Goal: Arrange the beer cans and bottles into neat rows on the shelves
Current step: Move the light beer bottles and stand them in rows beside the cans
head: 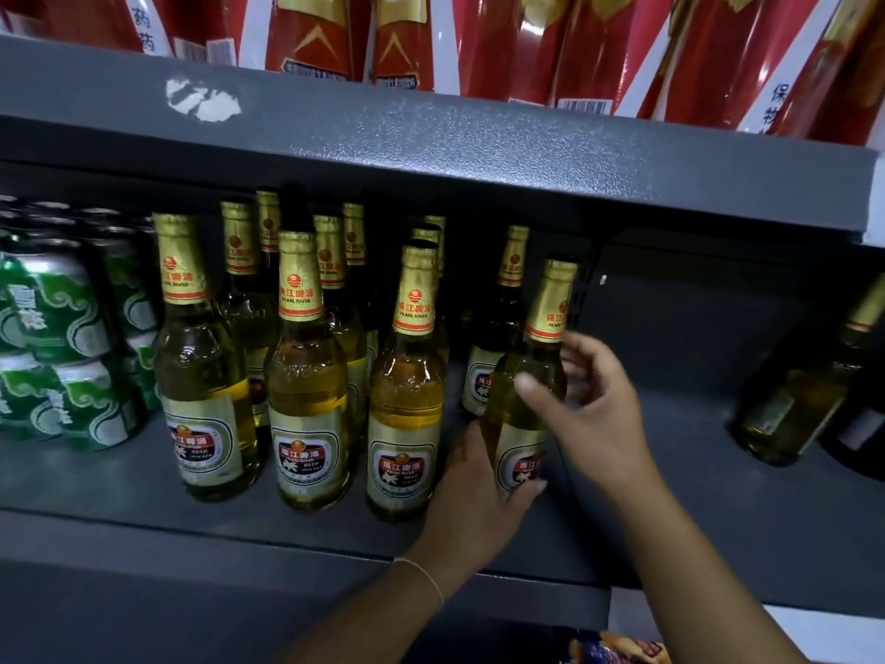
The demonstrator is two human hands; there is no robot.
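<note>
Two hands: both are at one beer bottle (524, 376) on the dark grey shelf (670, 472), right of the main group of bottles.
Left hand (479, 491): wraps the bottle's lower body near the label, thumb across the front; the fingers behind the glass are hidden.
Right hand (594, 404): fingers spread and loosely bent by the bottle's shoulder; a fingertip shows blurred against the glass, so whether it presses or just nears is hard to tell.
Held bottle: tilted, neck leaning right; its base is covered by the left hand, so I cannot tell whether it rests on the shelf.
Front row: three bottles (306, 376) stand upright near the shelf edge, left of the held one, gold neck foil and red labels facing out.
Back rows: more bottles (330, 251) stand behind, mostly hidden, only necks and caps showing; one further bottle (498, 328) stands just behind the held one, its lower label partly covered.
Cans (52, 328): green, stacked two high at the far left, cut off by the frame edge; those farther back are lost in shadow.
Dark bottles (804, 390): at the far right, leaning, cut off, labels unreadable.
Upper shelf (431, 151): its edge hides the back bottle tops; red packages (574, 45) stand on it, tops out of view.
Bottom edge: a colourful packet (618, 649), blurred and cut off.
</note>
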